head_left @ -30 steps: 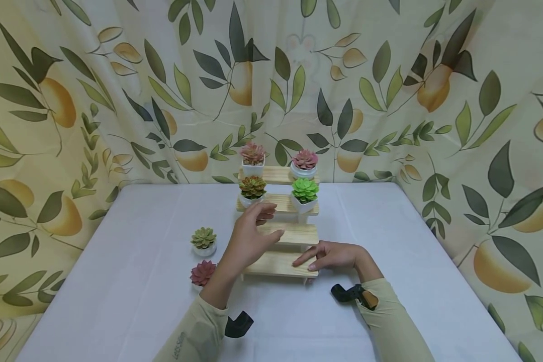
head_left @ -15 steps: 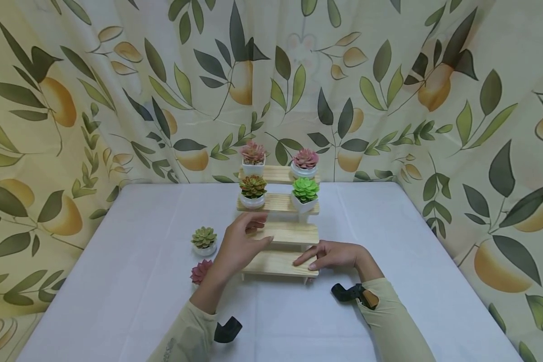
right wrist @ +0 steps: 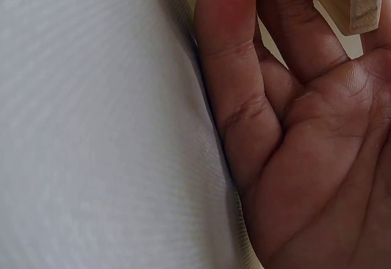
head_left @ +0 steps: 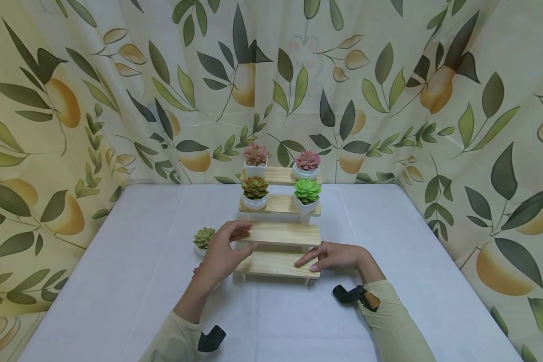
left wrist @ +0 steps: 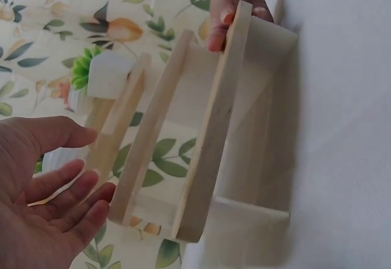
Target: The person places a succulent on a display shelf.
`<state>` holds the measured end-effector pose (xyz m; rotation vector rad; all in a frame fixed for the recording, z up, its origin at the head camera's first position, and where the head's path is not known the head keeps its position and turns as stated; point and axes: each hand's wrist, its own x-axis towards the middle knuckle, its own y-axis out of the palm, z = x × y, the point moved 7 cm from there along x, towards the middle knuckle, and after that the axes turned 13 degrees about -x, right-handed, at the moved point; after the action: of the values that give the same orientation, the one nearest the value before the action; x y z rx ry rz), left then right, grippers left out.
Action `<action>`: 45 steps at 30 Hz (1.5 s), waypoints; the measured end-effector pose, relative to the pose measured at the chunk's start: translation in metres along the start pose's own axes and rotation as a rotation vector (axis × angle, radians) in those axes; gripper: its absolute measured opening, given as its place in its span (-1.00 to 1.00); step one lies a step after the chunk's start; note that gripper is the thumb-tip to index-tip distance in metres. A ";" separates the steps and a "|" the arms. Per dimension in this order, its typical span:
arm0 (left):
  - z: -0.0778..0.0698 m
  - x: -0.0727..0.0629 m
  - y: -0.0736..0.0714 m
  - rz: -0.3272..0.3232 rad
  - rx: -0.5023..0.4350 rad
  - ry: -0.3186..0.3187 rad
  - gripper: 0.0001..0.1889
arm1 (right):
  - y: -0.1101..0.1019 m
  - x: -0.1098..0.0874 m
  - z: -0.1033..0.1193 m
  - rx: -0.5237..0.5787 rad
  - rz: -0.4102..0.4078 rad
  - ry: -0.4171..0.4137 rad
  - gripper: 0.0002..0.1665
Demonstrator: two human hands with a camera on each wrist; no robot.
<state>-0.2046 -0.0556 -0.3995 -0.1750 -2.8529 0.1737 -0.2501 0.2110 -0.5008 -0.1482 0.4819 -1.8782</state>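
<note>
A four-step wooden display stand [head_left: 276,265] is on the white table, potted succulents on its two upper steps. My right hand [head_left: 339,255] grips the right end of the lowest step, fingers on top of the board. In the right wrist view the board's end [right wrist: 365,9] shows among the fingers. My left hand [head_left: 219,259] hovers at the left of the lower steps, fingers loosely bent and holding nothing. Behind it, partly hidden, is a pale green succulent [head_left: 204,238] in a white pot. Only a sliver of a dark pink succulent [head_left: 196,271] shows past the left wrist.
The second step holds a brown-green succulent [head_left: 255,188] and a bright green succulent [head_left: 307,191]. Above them stand two pink succulents, one on the left [head_left: 255,154] and one on the right [head_left: 307,160]. A leaf-patterned curtain [head_left: 384,125] hangs behind the table [head_left: 362,216].
My left hand has drawn back from beside the brown-green succulent, moving left and nearer, and now covers more of the two loose succulents. The right hand keeps its place on the stand.
</note>
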 end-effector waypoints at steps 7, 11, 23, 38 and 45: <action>0.003 -0.010 -0.015 -0.041 0.108 0.000 -0.56 | 0.000 0.000 0.002 0.011 0.005 -0.006 -0.61; 0.005 -0.015 -0.022 -0.069 0.138 0.006 -0.57 | 0.000 -0.001 0.001 0.005 0.002 -0.009 -0.61; 0.017 -0.032 -0.037 -0.099 0.154 -0.053 -0.53 | -0.001 -0.002 -0.001 -0.010 -0.007 0.036 -0.61; 0.033 -0.050 -0.066 -0.138 0.144 -0.075 -0.50 | 0.000 -0.001 -0.001 0.009 0.000 0.033 -0.59; 0.045 -0.058 -0.071 -0.157 0.177 -0.131 -0.48 | 0.000 0.000 0.000 -0.010 -0.001 0.017 -0.60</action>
<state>-0.1695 -0.1384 -0.4486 0.0993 -2.9441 0.4175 -0.2500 0.2113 -0.5008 -0.1392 0.5024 -1.8793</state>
